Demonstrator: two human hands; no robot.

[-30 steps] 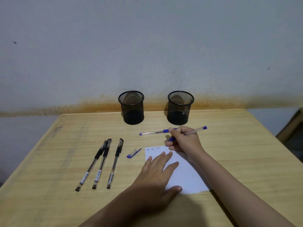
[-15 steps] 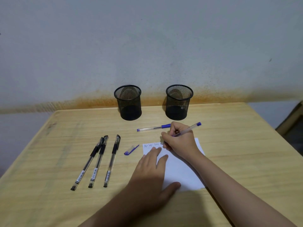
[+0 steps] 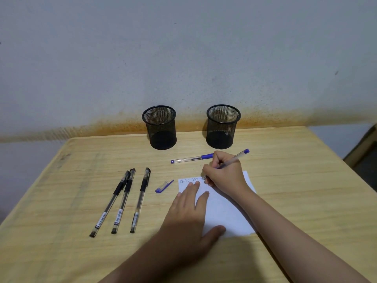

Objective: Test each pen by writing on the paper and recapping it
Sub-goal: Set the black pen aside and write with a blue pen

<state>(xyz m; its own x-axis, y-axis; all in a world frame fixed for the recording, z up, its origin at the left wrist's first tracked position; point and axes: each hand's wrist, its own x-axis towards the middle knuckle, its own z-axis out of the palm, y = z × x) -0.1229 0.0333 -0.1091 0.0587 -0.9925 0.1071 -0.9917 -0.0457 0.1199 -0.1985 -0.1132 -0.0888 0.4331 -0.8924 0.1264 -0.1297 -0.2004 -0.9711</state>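
Note:
My right hand (image 3: 225, 175) grips an uncapped blue pen (image 3: 237, 157) with its tip on the top edge of the white paper (image 3: 226, 213), beside a line of blue writing. My left hand (image 3: 188, 213) lies flat on the paper's left part, fingers spread, holding nothing. The pen's blue cap (image 3: 164, 186) lies on the table just left of the paper. A second, capped blue pen (image 3: 191, 159) lies behind the paper. Three capped black pens (image 3: 124, 201) lie side by side farther left.
Two black mesh pen cups stand at the back of the wooden table (image 3: 295, 180), one at the left (image 3: 160, 127) and one at the right (image 3: 222, 126), both against the wall. The table's right edge borders a dark gap.
My right hand has moved down and left from the table behind the sheet onto the paper's top edge. My left hand stays pressed on the paper.

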